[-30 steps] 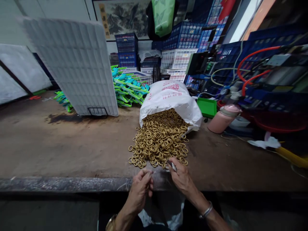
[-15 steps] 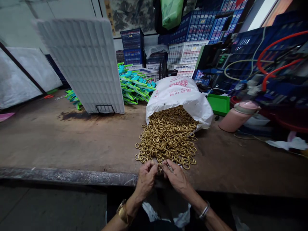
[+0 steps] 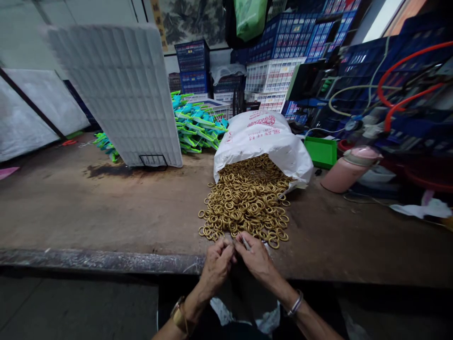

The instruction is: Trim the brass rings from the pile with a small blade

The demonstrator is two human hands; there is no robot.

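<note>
A heap of brass-coloured rings [image 3: 244, 203] spills from the mouth of a white sack [image 3: 260, 134] onto the table. At the table's front edge, just below the heap, my left hand [image 3: 216, 262] is closed in a pinch. What its fingertips hold is hidden. Touching or almost touching it, my right hand [image 3: 256, 259] has its fingers closed around a thin metal tool [image 3: 246, 243], of which only a short grey piece shows. The fingertips of both hands meet close to the nearest rings.
A white ribbed panel [image 3: 120, 94] stands upright in a black wire stand [image 3: 153, 161] at left. Behind it lie green and blue plastic pieces [image 3: 200, 123]. A green tray [image 3: 321, 152] and a pink bottle [image 3: 348, 170] are at right. Stacked crates [image 3: 272, 75] line the back.
The fingertips of both hands have come closer together, and the right hand has shifted slightly left. The ring heap and sack look the same; the view has shifted slightly.
</note>
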